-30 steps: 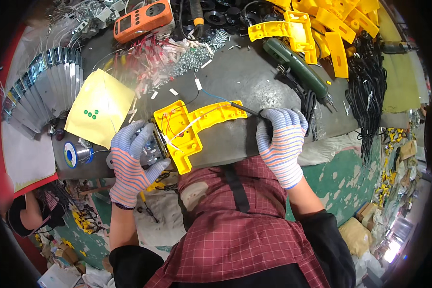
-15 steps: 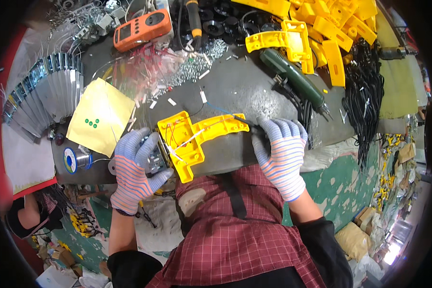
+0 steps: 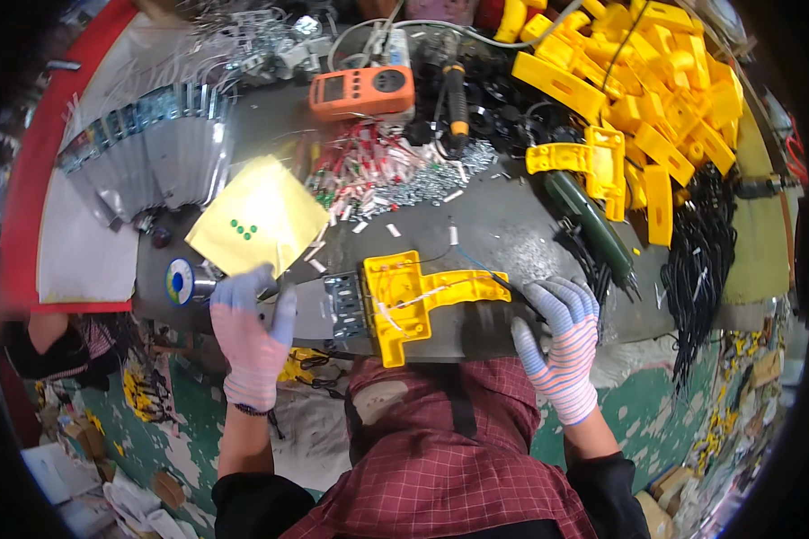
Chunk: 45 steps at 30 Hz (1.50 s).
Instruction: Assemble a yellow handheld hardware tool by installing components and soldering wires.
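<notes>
A yellow plastic housing half (image 3: 411,334) lies hollow side up on the bench, with thin wires inside it. At its left edge sits a flat metal heating plate (image 3: 307,304) with a slotted, shiny end. My left hand (image 3: 250,337), in a striped glove and blurred, is over the plate's left end, thumb and fingers apart. A black cable (image 3: 523,298) leaves the tip of the housing's handle and runs into my right hand (image 3: 562,346), gloved too, whose thumb and fingers close on it. A small white sleeve (image 3: 453,235) on a thin wire lies beyond the housing.
A yellow paper sheet (image 3: 265,216) and solder spool (image 3: 182,282) lie left. Farther back are fanned metal plates (image 3: 157,157), an orange meter (image 3: 361,93), loose parts and a black-orange tool (image 3: 457,101). A green electric screwdriver (image 3: 589,229), yellow housings (image 3: 661,108) and black cables (image 3: 697,278) lie right.
My left hand has drawn back from the slotted end of the metal plate toward its other end. My right hand stays at the cable. The whole view has shifted.
</notes>
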{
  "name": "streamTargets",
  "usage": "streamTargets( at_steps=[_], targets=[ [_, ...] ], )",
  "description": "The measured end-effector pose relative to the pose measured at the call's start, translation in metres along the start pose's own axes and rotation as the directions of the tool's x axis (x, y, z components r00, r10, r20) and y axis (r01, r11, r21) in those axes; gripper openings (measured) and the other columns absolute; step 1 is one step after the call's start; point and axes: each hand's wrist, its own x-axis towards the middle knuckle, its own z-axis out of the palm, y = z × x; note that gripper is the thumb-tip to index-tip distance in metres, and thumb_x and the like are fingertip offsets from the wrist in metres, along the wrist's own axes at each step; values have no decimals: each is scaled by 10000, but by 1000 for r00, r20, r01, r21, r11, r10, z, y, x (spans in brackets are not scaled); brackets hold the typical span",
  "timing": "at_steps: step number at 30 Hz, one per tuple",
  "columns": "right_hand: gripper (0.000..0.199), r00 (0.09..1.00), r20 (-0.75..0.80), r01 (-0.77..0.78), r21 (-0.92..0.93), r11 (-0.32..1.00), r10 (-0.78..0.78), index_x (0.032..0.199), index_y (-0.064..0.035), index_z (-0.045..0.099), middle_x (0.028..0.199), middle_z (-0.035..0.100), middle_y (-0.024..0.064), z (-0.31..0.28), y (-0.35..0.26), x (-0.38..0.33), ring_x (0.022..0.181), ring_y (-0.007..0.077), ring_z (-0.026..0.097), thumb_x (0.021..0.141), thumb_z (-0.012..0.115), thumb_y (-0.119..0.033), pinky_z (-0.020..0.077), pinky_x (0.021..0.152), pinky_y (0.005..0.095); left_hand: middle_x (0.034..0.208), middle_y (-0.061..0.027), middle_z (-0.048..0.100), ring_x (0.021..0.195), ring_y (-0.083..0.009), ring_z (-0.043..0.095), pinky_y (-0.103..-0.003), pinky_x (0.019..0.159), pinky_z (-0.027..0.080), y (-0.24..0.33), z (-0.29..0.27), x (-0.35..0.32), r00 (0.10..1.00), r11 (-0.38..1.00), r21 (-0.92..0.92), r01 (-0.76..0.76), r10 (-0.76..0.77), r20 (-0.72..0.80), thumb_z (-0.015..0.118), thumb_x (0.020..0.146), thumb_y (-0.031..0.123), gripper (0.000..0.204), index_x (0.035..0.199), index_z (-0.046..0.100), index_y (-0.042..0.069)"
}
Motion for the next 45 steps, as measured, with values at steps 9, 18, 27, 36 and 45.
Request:
streamTargets(
  at_steps=[9,18,27,36,45],
  targets=[
    [396,984,-23,177,99,979,-175,1095,-95,627,1067,611,97,-8,-19,29,1003,302,576,717,740,-131,397,989,489,923,-150,681,817,-285,667,-379,734,525,-17,19,24,938,957,74,281,-290,188,693,846,128,394,1217,579,61],
    [259,917,144,285,417,863,-372,1019,-85,659,932,646,91,-10,-73,108,848,299,595,772,706,-145,457,788,394,894,-59,636,674,-77,559,-213,638,467,-31,-8,14,788,570,-760,312,-602,-127,597,935,34,261,1190,550,3],
    [211,914,90,227,693,685,-394,983,-17,675,850,670,153,62,-127,203,823,263,657,875,611,-187,516,778,348,858,-45,653,715,-107,584,-250,671,488,-67,-69,33,892,696,-709,114,-386,-236,624,913,70,137,1041,630,24],
    [383,912,157,261,491,831,-380,1044,-73,697,1020,683,196,119,-177,297,995,377,641,870,548,-381,508,889,422,921,-58,654,915,-283,595,-447,924,435,-40,24,20,979,977,-77,-201,197,-60,699,771,175,165,928,668,133],
    [343,756,655,185,-185,965,-19,1153,-149,696,1186,684,101,186,-214,296,1157,288,621,832,648,-261,346,1045,540,1004,-87,648,967,-278,595,-444,935,435,-33,36,18,986,989,0,-150,149,-80,725,761,236,278,1017,668,143]
  ],
)
